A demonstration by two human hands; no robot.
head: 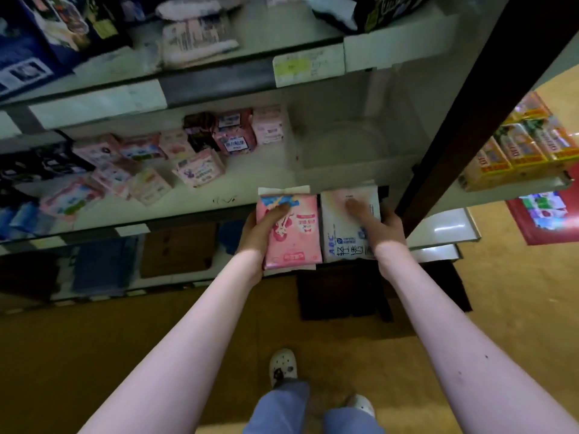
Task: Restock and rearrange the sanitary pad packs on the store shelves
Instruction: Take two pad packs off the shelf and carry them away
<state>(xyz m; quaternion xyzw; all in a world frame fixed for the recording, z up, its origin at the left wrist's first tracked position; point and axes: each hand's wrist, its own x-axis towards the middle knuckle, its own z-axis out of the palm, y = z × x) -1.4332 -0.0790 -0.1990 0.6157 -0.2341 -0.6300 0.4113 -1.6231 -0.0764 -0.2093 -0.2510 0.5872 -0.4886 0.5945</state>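
While the left hand (pixel 261 233) grips a pink pack (pixel 291 230) and the right hand (pixel 379 227) clasps a white pack (pixel 343 227) beside it, both poised before the shelf (pixel 266 180), placement on the bare stretch just beyond the fingers seems next.

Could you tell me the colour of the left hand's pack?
The pack is mostly pink; head view.

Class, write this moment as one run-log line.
left hand: holds pink pack | right hand: holds white pack | packs: side by side at shelf front edge | step: not yet shelved
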